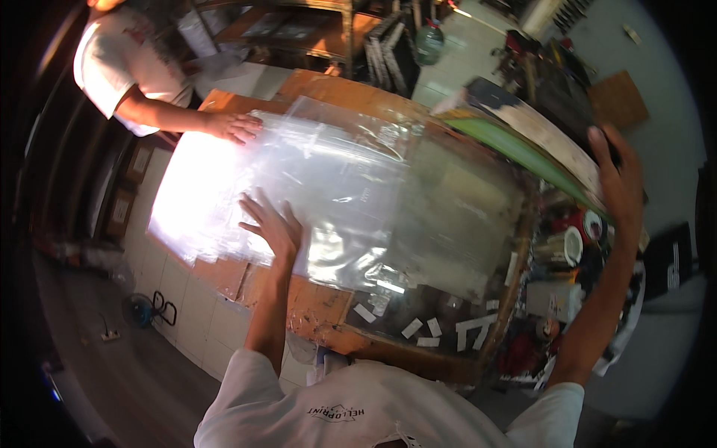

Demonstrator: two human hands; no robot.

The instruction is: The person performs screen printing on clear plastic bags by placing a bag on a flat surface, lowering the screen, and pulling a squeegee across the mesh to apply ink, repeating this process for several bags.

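My left hand point(275, 228) lies with fingers spread on a stack of clear plastic bags point(336, 179) spread over the worktable. Its fingertips press the near side of the stack. On the right, my right hand point(621, 179) grips the near end of a screen printing frame point(553, 134). This frame has a pale wooden rail and a green mesh point(515, 149); it is raised and tilted at the table's right side. Part of my right hand's grip is hidden behind the rail. A clear plate point(455, 216) covers the table between the bags and the frame.
Across the table a co-worker's hand point(235, 127) rests on the bags' far left edge. Several white tape strips point(412, 327) lie near the front edge. Cans and tubs point(564, 246) crowd the right side. Behind stand dark frames point(392, 56) and a green bottle point(429, 43).
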